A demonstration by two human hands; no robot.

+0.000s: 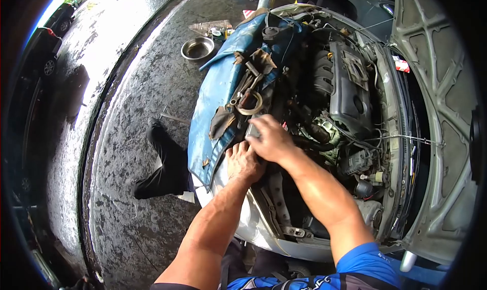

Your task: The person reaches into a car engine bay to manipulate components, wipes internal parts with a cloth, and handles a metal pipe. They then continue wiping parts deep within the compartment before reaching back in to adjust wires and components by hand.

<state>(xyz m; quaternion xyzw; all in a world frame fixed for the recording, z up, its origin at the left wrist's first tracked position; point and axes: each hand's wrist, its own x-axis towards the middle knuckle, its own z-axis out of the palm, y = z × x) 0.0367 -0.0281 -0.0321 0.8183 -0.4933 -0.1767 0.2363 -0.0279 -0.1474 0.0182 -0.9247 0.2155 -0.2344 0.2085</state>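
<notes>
My left hand (244, 163) rests at the front edge of the engine bay, beside the blue cover (210, 105). Its fingers are bent over something I cannot make out. Just above and right of it, my right hand (273, 139) has its thumb and fingers around a small grey piece (252, 131), partly hidden. Beyond the hands, a pale ring-shaped part (250, 103) and several metal tools lie on the cover. A brown rag or leather scrap (222, 122) lies close to my left hand.
The engine (350, 82) is to the right, under the raised hood (436, 87). A metal bowl (198, 48) sits on the wet ground. Another person's black-clad legs (167, 160) are left of the bumper, near a metal tool (174, 117).
</notes>
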